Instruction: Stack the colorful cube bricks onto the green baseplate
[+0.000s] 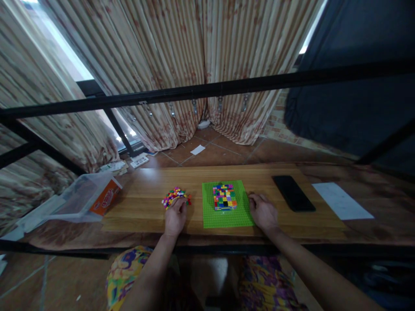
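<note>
A bright green studded baseplate (210, 219) lies on the wooden board, and a multicoloured block of toy bricks (225, 196) stands on its middle. To its left is a pile of loose small bricks (175, 195) in many colours. My left hand (176, 218) reaches the near right side of this pile with its fingers bent and pressed together; whatever they pinch is too small to make out. At the baseplate's right edge, my right hand (263, 211) is closed with curled fingers, its fingertips on that edge.
A black phone (293, 193) and a white sheet of paper (342, 200) lie to the right. On the left stands a clear plastic box (76, 194) with an orange label. A black metal bar (194, 91) crosses beyond the wooden board (152, 181), before striped curtains.
</note>
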`<state>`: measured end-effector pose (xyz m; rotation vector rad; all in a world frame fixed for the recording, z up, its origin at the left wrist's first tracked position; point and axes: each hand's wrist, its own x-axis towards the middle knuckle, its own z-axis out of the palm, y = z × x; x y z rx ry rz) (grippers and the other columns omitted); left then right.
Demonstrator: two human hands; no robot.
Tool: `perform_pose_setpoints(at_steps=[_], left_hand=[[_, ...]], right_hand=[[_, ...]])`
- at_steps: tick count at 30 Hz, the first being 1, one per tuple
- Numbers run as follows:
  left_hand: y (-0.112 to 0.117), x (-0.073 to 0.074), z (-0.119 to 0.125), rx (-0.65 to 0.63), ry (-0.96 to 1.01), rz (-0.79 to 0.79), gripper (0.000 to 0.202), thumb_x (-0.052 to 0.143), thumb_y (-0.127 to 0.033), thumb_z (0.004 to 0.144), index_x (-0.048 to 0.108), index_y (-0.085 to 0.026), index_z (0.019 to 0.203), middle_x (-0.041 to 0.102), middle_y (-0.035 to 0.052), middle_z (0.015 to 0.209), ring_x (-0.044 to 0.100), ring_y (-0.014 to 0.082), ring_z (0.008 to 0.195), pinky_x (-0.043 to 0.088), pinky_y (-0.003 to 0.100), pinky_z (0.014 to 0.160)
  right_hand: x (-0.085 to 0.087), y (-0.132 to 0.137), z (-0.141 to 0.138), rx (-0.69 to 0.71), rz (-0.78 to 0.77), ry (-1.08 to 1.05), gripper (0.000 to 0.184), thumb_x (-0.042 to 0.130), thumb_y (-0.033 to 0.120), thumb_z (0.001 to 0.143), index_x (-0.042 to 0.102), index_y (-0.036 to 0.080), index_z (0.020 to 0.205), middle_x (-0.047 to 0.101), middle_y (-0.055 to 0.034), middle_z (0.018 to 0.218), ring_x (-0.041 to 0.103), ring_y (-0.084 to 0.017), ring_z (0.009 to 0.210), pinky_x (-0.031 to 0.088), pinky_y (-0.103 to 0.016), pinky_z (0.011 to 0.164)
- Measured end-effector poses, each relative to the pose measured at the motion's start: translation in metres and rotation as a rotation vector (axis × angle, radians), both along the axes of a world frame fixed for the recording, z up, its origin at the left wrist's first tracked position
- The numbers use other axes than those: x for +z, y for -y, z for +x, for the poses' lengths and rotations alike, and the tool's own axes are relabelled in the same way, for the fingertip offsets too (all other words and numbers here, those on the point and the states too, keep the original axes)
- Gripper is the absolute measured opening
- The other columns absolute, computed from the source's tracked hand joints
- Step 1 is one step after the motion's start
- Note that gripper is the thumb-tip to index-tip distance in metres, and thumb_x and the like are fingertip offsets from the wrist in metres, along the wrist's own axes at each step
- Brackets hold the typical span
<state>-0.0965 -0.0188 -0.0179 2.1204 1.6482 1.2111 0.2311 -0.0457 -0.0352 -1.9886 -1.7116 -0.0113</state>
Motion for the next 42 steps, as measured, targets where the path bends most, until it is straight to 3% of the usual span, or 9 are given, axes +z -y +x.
perform_pose_setpoints(at_steps=[4,9,12,18,24,35,42], left_hand=[[0.002,0.012,0.01,-0.016,0.044,0.021,0.016,0.05,-0.022,0.087,0.066,-0.021,0.091,0.07,0.0062,0.094,0.065,0.0183,0.09,0.052,0.034,0.084],[0.008,0.029,0.044,-0.076,0.152,-0.027,0.017,0.052,-0.027,0.088,0.066,-0.02,0.091,0.07,0.0056,0.09,0.066,0.0166,0.083,0.053,0.029,0.077],[0.007,0.03,0.069,-0.107,0.268,-0.102,0.016,0.053,-0.025,0.087,0.067,-0.019,0.091,0.071,0.0056,0.089,0.067,0.0159,0.08,0.054,0.029,0.075],[-0.001,0.031,0.103,-0.036,0.437,-0.226,0.015,0.062,-0.017,0.079,0.065,-0.017,0.094,0.072,0.0058,0.088,0.069,0.0159,0.08,0.057,0.03,0.078],[-0.002,0.037,0.111,0.051,0.315,-0.245,0.013,0.063,-0.016,0.078,0.066,-0.016,0.091,0.073,0.0064,0.091,0.07,0.0165,0.081,0.056,0.03,0.077],[0.005,0.033,0.12,0.145,0.048,-0.195,0.019,0.057,-0.018,0.084,0.068,-0.022,0.1,0.074,0.0057,0.096,0.07,0.0211,0.087,0.053,0.032,0.079],[0.011,0.039,0.127,0.242,-0.09,-0.249,0.022,0.053,-0.021,0.088,0.069,-0.02,0.103,0.074,0.009,0.096,0.07,0.0219,0.083,0.049,0.029,0.073]], right_hand=[[-0.002,-0.001,0.0,-0.009,-0.015,-0.007,0.022,0.045,0.022,0.091,0.067,0.023,0.095,0.067,-0.0042,0.095,0.062,-0.017,0.082,0.041,-0.027,0.072],[0.001,0.0,-0.001,-0.021,-0.022,-0.014,0.022,0.045,0.023,0.091,0.067,0.023,0.095,0.067,-0.004,0.093,0.061,-0.017,0.079,0.042,-0.028,0.071],[0.003,0.001,-0.001,-0.019,-0.011,-0.03,0.022,0.045,0.023,0.091,0.067,0.023,0.094,0.067,-0.0037,0.093,0.061,-0.017,0.079,0.042,-0.028,0.071],[0.006,0.001,-0.002,-0.011,-0.02,-0.032,0.022,0.045,0.021,0.091,0.067,0.023,0.094,0.066,-0.0044,0.091,0.061,-0.018,0.08,0.041,-0.028,0.072],[0.005,0.0,-0.002,-0.014,-0.03,-0.049,0.021,0.046,0.021,0.09,0.066,0.022,0.095,0.065,-0.004,0.092,0.06,-0.017,0.082,0.04,-0.027,0.072],[0.005,0.0,-0.002,-0.021,-0.032,-0.044,0.021,0.046,0.022,0.091,0.067,0.022,0.096,0.066,-0.004,0.093,0.06,-0.017,0.081,0.039,-0.027,0.072],[0.004,0.0,-0.003,-0.034,-0.037,-0.031,0.021,0.046,0.022,0.091,0.067,0.023,0.096,0.065,-0.0036,0.092,0.059,-0.016,0.08,0.038,-0.026,0.071]])
